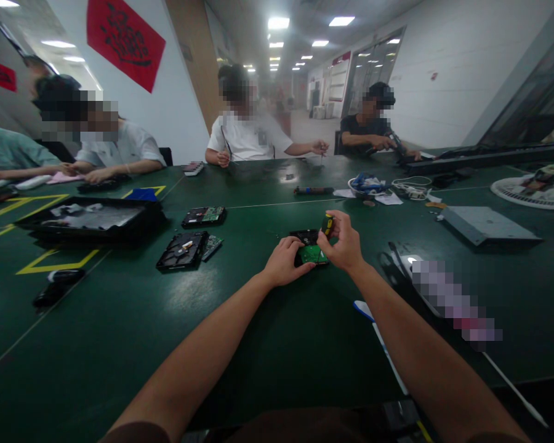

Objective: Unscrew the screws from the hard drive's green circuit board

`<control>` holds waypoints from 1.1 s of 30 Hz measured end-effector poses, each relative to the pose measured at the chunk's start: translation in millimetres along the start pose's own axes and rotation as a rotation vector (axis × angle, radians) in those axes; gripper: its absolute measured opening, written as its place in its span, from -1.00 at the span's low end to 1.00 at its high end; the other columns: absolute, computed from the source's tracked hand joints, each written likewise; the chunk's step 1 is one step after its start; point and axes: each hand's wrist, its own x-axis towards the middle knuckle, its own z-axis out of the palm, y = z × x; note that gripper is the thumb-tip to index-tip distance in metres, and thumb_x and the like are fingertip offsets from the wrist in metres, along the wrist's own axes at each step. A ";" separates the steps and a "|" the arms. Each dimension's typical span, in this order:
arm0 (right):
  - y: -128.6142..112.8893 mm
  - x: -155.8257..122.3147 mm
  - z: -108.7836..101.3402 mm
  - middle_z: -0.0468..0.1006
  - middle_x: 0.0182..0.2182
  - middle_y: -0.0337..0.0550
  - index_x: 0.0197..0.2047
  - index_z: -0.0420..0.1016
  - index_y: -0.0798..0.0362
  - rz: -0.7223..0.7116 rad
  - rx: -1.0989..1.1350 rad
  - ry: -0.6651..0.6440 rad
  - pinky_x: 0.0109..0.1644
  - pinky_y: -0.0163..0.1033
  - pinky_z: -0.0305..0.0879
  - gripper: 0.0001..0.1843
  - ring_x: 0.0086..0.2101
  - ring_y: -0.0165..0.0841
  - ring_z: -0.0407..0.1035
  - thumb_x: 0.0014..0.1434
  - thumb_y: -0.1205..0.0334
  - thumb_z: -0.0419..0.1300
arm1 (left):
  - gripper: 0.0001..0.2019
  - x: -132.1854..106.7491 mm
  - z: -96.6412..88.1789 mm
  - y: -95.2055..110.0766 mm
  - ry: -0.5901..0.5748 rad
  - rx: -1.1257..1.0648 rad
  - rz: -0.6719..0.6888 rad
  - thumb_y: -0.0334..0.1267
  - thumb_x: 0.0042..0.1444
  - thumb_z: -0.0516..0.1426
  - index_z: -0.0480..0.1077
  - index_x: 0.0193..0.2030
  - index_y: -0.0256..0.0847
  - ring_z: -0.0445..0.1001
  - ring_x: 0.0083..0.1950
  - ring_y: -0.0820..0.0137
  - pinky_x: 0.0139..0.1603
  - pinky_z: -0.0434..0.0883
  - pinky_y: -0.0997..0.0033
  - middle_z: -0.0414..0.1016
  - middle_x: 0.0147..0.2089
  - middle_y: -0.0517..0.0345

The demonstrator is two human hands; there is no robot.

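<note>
A hard drive (313,254) with a green circuit board lies on the table in front of me. My left hand (286,261) grips its left side, the fingers at the back and the thumb along the near edge. My right hand (344,241) is closed round the yellow and black handle of a screwdriver (326,224). The screwdriver stands roughly upright over the board, its shaft pointing down at it. Whether the tip sits in a screw is too small to tell. My right fingers partly cover the drive's right side.
Two more hard drives (204,216) (181,251) and a loose circuit board (212,248) lie left of my hands. A black tray (92,218) stands farther left. On the right are a phone (422,289) with a cable, a grey metal box (489,225) and a blue-white brush-like tool (383,344). Several people sit opposite.
</note>
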 end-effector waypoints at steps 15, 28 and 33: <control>3.2 0.5 0.8 0.52 0.03 0.02 0.37 0.13 -0.09 -0.009 -0.052 0.153 -0.18 -0.03 0.59 -0.30 -0.23 -0.19 0.54 0.22 0.16 0.25 | -0.41 1.3 1.0 -0.2 -0.003 0.033 0.012 0.18 0.15 0.21 0.36 0.17 -0.19 0.34 0.22 0.05 0.28 0.36 -0.05 0.38 0.17 -0.12; 4.4 1.3 5.0 0.49 0.13 0.06 0.39 0.14 -0.10 -0.021 -0.041 0.101 -0.16 0.00 0.64 -0.32 -0.14 -0.15 0.56 0.27 0.11 0.25 | -0.41 1.3 0.2 -1.3 -0.017 0.021 -0.003 0.17 0.13 0.24 0.37 0.17 -0.15 0.33 0.24 0.04 0.28 0.36 -0.08 0.37 0.19 -0.10; 4.7 0.4 6.1 0.48 0.13 0.05 0.39 0.15 -0.11 -0.019 -0.043 0.087 -0.16 0.00 0.64 -0.33 -0.13 -0.15 0.55 0.27 0.11 0.25 | -0.40 1.3 1.5 -2.5 -0.014 0.021 -0.001 0.19 0.12 0.24 0.36 0.17 -0.15 0.34 0.22 0.04 0.27 0.37 -0.08 0.38 0.18 -0.09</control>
